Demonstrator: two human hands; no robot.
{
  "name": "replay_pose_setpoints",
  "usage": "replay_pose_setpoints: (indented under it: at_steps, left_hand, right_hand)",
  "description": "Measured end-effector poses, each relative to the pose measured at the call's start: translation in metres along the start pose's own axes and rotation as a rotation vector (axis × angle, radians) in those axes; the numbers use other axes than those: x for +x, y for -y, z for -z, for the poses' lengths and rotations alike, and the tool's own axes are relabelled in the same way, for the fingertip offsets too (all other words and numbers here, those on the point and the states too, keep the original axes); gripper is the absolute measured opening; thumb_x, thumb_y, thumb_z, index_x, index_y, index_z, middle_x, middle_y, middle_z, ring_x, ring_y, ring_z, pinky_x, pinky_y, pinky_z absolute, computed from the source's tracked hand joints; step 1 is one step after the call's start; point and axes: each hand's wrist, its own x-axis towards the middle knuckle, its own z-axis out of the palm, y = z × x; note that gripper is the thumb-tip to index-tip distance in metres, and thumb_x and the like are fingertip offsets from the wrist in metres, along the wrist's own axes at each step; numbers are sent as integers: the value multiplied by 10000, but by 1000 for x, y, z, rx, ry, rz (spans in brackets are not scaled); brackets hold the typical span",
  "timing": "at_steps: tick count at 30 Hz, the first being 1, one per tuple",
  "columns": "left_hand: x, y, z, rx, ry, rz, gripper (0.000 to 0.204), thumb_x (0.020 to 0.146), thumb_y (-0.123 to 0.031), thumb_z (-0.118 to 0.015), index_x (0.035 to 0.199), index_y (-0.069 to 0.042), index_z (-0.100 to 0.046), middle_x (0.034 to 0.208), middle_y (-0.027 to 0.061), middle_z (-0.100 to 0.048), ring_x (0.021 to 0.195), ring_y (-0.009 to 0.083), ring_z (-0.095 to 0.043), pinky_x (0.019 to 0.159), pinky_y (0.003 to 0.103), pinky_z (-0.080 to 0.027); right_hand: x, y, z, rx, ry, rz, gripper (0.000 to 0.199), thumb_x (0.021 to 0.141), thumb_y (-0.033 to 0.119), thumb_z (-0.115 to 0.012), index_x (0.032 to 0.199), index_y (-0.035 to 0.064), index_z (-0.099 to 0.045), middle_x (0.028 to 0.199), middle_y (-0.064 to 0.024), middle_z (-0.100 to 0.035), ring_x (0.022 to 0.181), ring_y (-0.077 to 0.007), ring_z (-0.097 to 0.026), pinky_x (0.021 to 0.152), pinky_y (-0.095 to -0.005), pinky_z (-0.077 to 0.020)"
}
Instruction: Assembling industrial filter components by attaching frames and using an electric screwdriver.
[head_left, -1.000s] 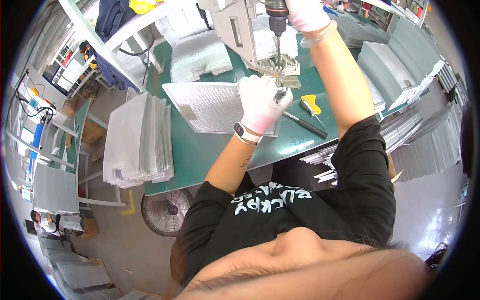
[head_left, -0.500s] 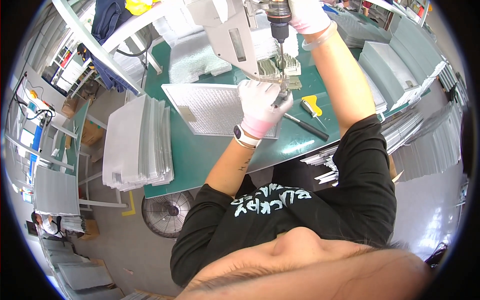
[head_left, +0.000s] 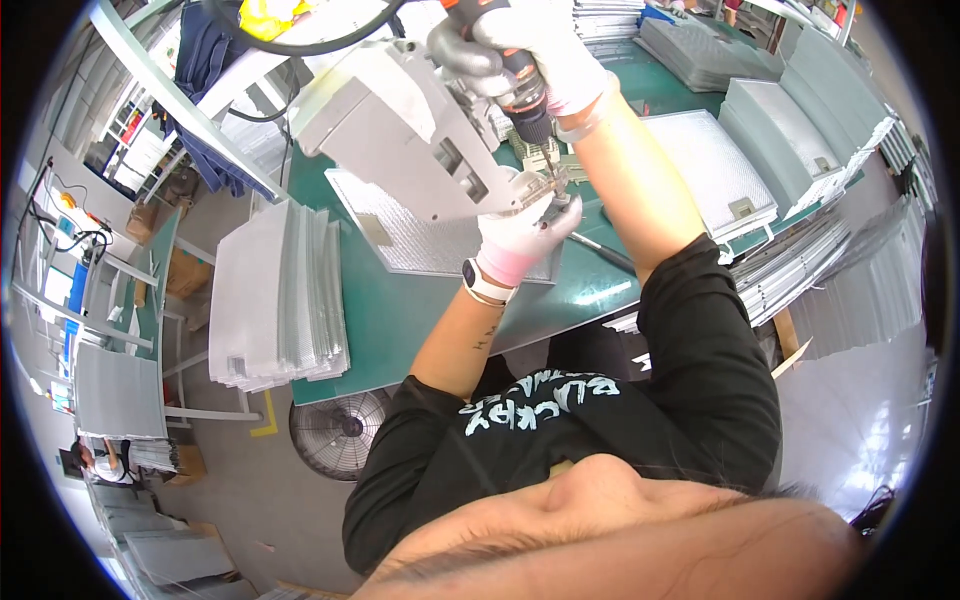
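My left hand [head_left: 518, 240], in a pink-cuffed white glove, is closed around the near lower end of a grey boxy housing [head_left: 395, 135] with slots in its side. My right hand [head_left: 555, 55], in a glove with grey fingertips, grips a black-and-orange power screwdriver [head_left: 528, 105]. Its thin bit slants down to small metal parts beside my left thumb, where the exact contact is too small to tell. A flat panel with a dimpled silvery face [head_left: 400, 235] lies beneath the housing. A black-handled rod tool [head_left: 605, 250] lies right of my left hand, partly behind my right forearm.
The green table [head_left: 380, 320] carries a stack of grey panels [head_left: 275, 300] at its left edge. More panels [head_left: 710, 165] and bent grey sheets [head_left: 785, 150] stand on the right. A black cable [head_left: 310, 45] crosses the top left. A floor fan [head_left: 340, 430] sits below the table.
The grey housing has swung left and tilted. The screwdriver has moved left and leans, where it stood upright. My right forearm has shifted left, hiding the yellow-handled tool.
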Motion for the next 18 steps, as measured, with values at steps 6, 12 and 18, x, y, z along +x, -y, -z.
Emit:
replay_pose_setpoints:
  at_steps: [6, 12, 18]
  left_hand:
    - [-6, 4, 3, -29, 216, 83, 207, 714, -234, -783, 835, -95, -688, 775, 27, -655, 662, 204, -617, 603, 339, -487]
    - [1, -1, 3, -94, 58, 35, 156, 673, -183, -777, 729, -110, -650, 696, 15, -624, 650, 222, -552, 629, 348, -429]
    - [-8, -5, 7, -39, 100, -17, 176, 693, -182, -776, 820, -99, -687, 696, 9, -620, 661, 223, -565, 630, 355, -435]
  right_hand:
    - [1, -39, -12, 618, -84, -75, 400, 878, 199, -565, 1195, -30, -478, 665, -10, -433, 495, -21, -344, 400, -154, -283]
    - [-12, -40, -11, 711, -110, -41, 528, 820, 202, -637, 1232, -77, -463, 661, -15, -440, 490, -26, -370, 388, -158, -307]
    - [-23, -45, 2, 548, -411, -92, 477, 780, 164, -656, 1162, -87, -522, 699, -40, -477, 487, -65, -388, 393, -175, -311]
